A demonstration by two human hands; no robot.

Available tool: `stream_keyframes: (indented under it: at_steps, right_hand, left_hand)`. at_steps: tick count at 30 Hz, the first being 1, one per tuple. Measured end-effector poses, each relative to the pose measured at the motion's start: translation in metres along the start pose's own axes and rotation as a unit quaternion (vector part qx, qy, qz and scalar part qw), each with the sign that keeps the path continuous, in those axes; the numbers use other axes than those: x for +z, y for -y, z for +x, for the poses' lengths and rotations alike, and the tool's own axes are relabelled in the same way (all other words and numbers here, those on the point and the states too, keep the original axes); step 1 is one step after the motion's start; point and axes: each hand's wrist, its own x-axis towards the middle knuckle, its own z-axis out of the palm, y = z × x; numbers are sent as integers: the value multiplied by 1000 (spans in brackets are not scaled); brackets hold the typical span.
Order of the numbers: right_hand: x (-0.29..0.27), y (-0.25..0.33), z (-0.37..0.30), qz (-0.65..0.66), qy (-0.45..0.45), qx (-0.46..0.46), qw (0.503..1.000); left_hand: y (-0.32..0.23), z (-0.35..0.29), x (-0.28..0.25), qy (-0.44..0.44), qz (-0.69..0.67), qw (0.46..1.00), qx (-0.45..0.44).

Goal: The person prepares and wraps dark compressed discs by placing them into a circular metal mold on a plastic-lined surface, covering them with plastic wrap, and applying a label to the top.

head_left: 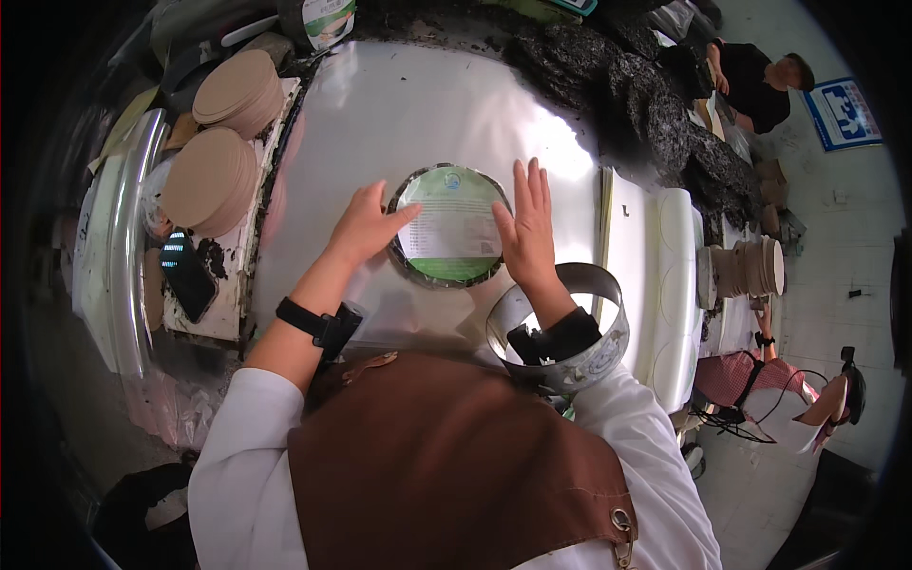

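Observation:
A round, flat pack lies on the shiny table sheet, with a green and white paper label (453, 223) on top and a dark, rough rim around it. My left hand (361, 223) rests at its left side, thumb over the edge of the label and fingers stretched. On the opposite side my right hand (528, 228) is spread, its fingers pointing away from me and its thumb at the label's right edge. Neither hand grips anything. Beneath my right wrist stands a wide metal ring (570, 372), and the forearm passes over it.
Round brown card discs are stacked in two piles (211, 180) at the left, near a dark phone (188, 275). Black crinkled material (646, 100) is heaped at the far right. Clear film sheets (671, 294) lie right of the ring. Two other people (760, 85) are at the right.

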Motion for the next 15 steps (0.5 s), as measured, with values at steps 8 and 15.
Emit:
stream_keyframes:
  at_steps: [8,15]
  right_hand:
    - [-36,-101,-55,424,-54,316,847]
    - [-31,-90,13,35,299,228,926]
  left_hand:
    - [-182,-57,-44,249,-362,889,128]
    - [-49,-89,-33,266,242,893,272]
